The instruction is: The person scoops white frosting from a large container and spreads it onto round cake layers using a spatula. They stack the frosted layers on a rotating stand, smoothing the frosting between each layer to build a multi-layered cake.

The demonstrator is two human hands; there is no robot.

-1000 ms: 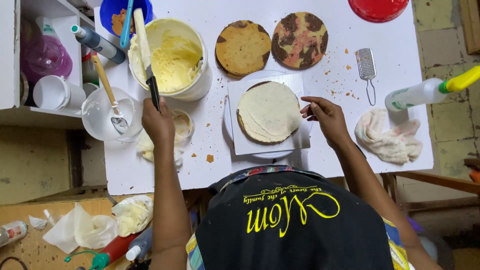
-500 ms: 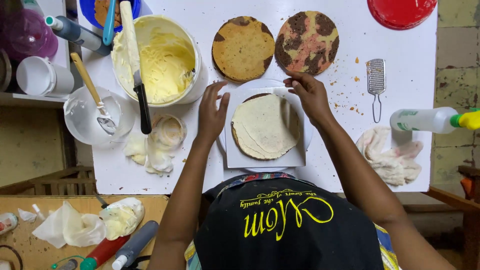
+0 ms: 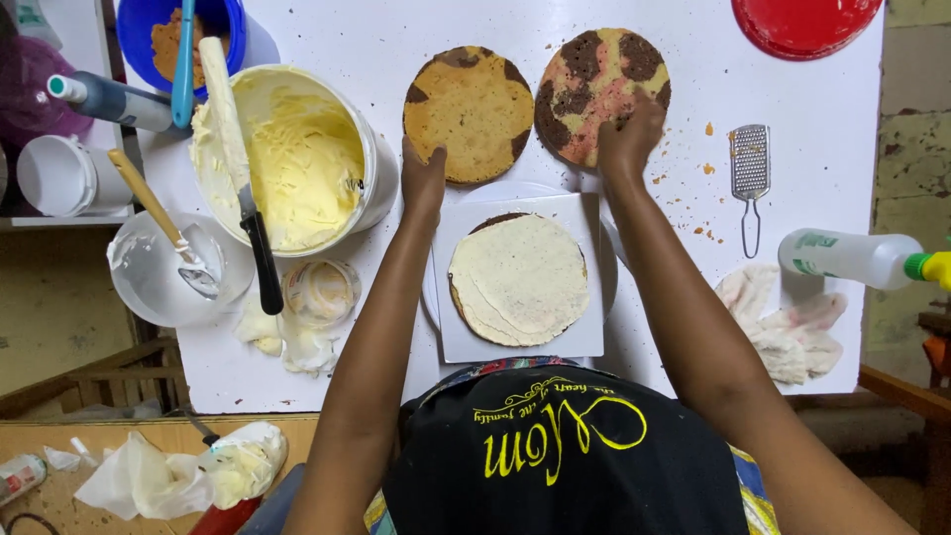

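Overhead, I log the white table first: it fills most of the view, and the person leans over its near edge in a dark top.

Next in size, the tub of pale yellow cream stands at the left of the table, with a long spatula laid across its rim. A blue bowl sits behind it, and a clear bowl with a wooden-handled spoon lies left of and nearer than the tub.

At centre, a frosted cake layer rests on a square white board directly in front of the person.

Behind the board, two bare layers lie side by side, apart from each other: a golden cake round on the left and a marbled cake round, brown and pink, on the right.

Left hand: flat, fingers extended, touching the near edge of the golden round; I see no grasp on it.

Right hand: fingers curled over the near right edge of the marbled round; I cannot tell whether it grips or only rests.

Smaller items on the right: a crumpled white cloth, a squeeze bottle lying on its side, a small metal grater, and scattered crumbs.
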